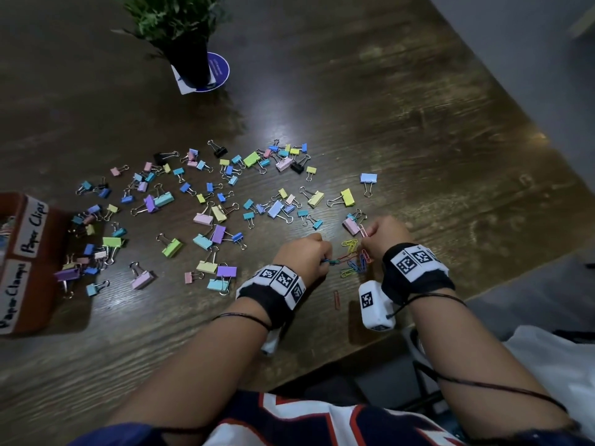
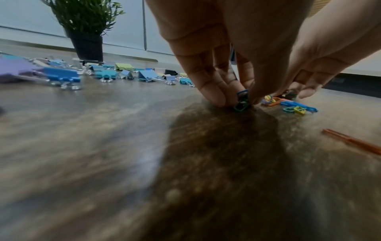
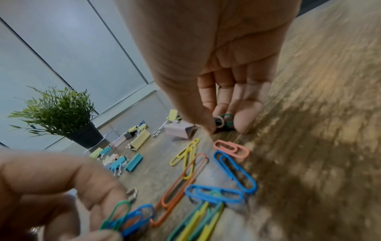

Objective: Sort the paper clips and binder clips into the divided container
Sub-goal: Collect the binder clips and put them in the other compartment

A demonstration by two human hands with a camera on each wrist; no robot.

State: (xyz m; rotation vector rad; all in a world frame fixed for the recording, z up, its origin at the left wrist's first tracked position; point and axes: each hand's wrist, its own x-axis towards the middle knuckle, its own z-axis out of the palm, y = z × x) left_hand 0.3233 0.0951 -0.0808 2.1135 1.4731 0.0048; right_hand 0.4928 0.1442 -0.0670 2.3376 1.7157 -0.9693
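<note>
Fingers of the right hand half-hide pinched paper clips.

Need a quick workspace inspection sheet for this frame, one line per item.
Surface: dark wooden table.
Job's things: coloured binder clips scattered; coloured wire paper clips between the hands; brown labelled divided container at left.
Clutter: potted green plant; lone orange paper clip.
Grippers: left hand pinches paper clips; right hand pinches paper clips.
Cables: thin black cord along right forearm.
Surroundings: pale wall panels.
</note>
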